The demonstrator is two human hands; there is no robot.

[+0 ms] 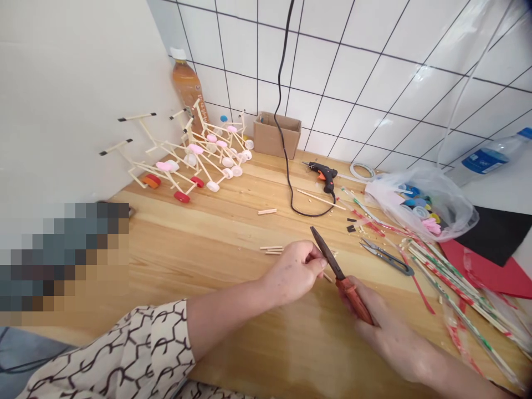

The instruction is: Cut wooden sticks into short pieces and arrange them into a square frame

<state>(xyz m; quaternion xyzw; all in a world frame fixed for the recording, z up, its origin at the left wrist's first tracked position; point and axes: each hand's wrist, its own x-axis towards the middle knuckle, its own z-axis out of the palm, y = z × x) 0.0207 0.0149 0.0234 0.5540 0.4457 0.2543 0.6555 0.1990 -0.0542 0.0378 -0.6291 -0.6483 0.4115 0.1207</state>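
Red-handled knife (353,299) with dark blade gripped in right hand (386,332); left hand (291,271) pinches thin wooden stick (328,277).

Red-handled knife (348,293) — blade tilted up, probably steel.

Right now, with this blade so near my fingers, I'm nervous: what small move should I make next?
I'd ease the knife in your right hand slightly away from your left hand: its blade sits right beside those fingers, and the small stick they pinch pokes out close by.
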